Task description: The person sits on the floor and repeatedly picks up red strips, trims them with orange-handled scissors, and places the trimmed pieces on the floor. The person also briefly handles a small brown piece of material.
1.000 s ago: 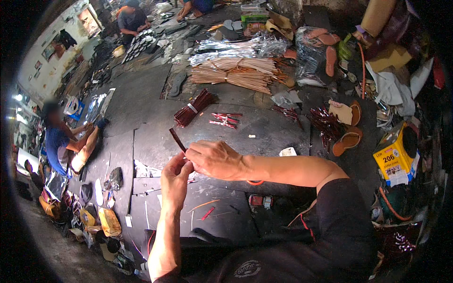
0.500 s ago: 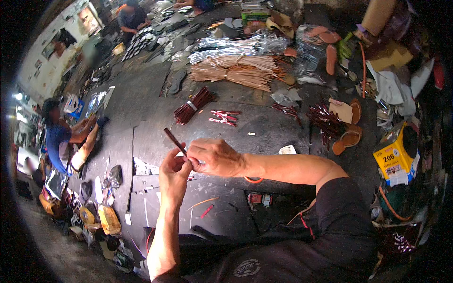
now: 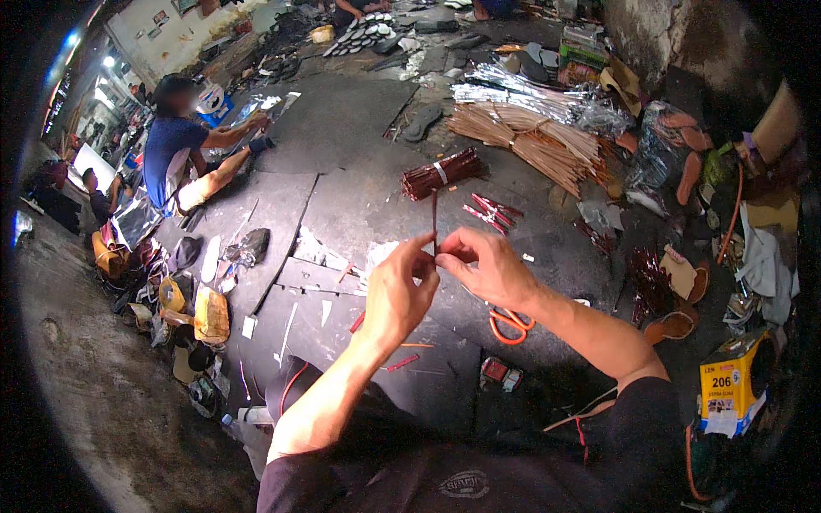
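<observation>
A thin dark red-brown strip (image 3: pixel 434 212) points up and away from me between my two hands. My left hand (image 3: pixel 395 289) pinches its lower end between thumb and fingertips. Closed on the same end is my right hand (image 3: pixel 492 263), its fingertips meeting the left ones. Just beyond the strip's tip lies a tied bundle of dark red strips (image 3: pixel 419 181). To the right of that bundle is a smaller group of red strips with pale bands (image 3: pixel 493 212). Scissors with orange handles (image 3: pixel 511 327) rest below my right wrist, their blades hidden.
Bundles of tan strips (image 3: pixel 522 137) and silvery strips (image 3: pixel 513 92) lie at the far right. Sandals (image 3: pixel 671 327) and a yellow container (image 3: pixel 725 380) are on the right. A person in blue (image 3: pixel 174 154) sits at the left, beyond a yellow jug (image 3: pixel 211 315). Scraps litter the dark floor mat (image 3: pixel 359 192).
My view has swung left, so the surroundings appear shifted right. The strip has turned from slanting left to nearly straight up. My right forearm no longer crosses in front; the orange handles are uncovered.
</observation>
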`<move>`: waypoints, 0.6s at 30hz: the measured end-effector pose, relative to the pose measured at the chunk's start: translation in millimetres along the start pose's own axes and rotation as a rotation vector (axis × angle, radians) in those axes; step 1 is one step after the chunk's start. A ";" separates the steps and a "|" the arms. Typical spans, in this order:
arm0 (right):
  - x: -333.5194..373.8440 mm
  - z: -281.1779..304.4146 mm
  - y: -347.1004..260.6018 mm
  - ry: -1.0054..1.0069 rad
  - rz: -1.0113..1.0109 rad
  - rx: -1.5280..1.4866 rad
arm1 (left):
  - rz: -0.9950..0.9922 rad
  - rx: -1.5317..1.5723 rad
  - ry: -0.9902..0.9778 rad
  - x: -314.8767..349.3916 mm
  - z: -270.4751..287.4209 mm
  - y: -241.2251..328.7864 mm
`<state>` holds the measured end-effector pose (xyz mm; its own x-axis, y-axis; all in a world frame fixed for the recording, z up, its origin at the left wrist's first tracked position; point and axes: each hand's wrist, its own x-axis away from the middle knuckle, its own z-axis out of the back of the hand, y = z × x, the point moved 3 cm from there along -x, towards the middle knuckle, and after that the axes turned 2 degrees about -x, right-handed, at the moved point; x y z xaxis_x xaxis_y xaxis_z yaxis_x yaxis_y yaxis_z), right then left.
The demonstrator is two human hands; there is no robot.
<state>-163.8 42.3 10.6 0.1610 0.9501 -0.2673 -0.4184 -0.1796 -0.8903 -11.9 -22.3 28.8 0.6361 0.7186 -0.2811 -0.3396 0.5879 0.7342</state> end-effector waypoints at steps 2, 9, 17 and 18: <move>-3.2 1.9 -6.7 0.001 0.106 0.130 | -0.032 -0.024 -0.003 -0.6 2.4 2.7; -0.4 -5.1 21.3 -0.057 -0.357 -0.624 | 0.301 0.495 -0.249 -9.4 1.1 -2.9; -3.3 11.6 7.7 -0.101 -0.332 -0.354 | 0.527 0.912 -0.257 -7.2 -2.2 -12.6; -3.7 12.2 6.0 -0.075 -0.263 -0.210 | 0.536 0.922 -0.238 -6.5 -2.4 -10.7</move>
<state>-177.8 40.8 10.7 0.1696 0.9855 0.0020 -0.1769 0.0324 -0.9837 -14.1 -32.4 21.3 0.7120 0.6494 0.2670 -0.0264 -0.3553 0.9344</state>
